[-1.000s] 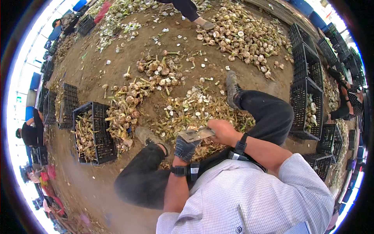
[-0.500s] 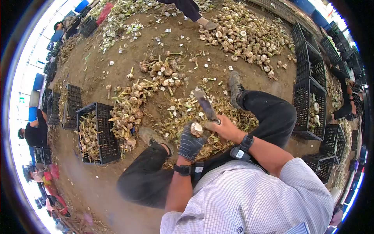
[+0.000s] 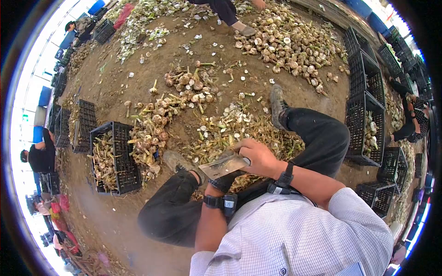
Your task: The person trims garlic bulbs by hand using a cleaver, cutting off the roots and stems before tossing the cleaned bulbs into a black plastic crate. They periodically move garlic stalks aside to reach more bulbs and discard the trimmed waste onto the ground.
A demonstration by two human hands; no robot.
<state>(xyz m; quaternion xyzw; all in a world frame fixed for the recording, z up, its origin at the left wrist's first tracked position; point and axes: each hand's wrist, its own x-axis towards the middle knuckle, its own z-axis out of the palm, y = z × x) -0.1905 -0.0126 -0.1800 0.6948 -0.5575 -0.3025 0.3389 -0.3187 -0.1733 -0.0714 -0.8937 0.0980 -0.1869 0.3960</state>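
Note:
My right hand (image 3: pixel 260 157) is closed around the handle of a broad-bladed knife (image 3: pixel 224 166), whose flat blade points left. Behind and below that blade is my left hand (image 3: pixel 222 182), in a dark glove. Only part of the glove by the wrist shows; its fingers, and anything in them, are hidden. Under both hands, between my legs, lies a heap of cut garlic stalks and peelings (image 3: pixel 239 122). A pile of garlic bulbs with stems (image 3: pixel 154 126) lies to the left of it.
A black crate (image 3: pixel 122 158) with stalky garlic stands at left. More black crates (image 3: pixel 366 124) line the right, one holding trimmed bulbs. A large garlic pile (image 3: pixel 294 43) lies ahead, beside another person's foot (image 3: pixel 246 30). Other people sit at the left and right edges.
The knife has swung from pointing up and away to lying flat leftward over my left hand. The garlic bulb seen in my left hand before is now out of sight.

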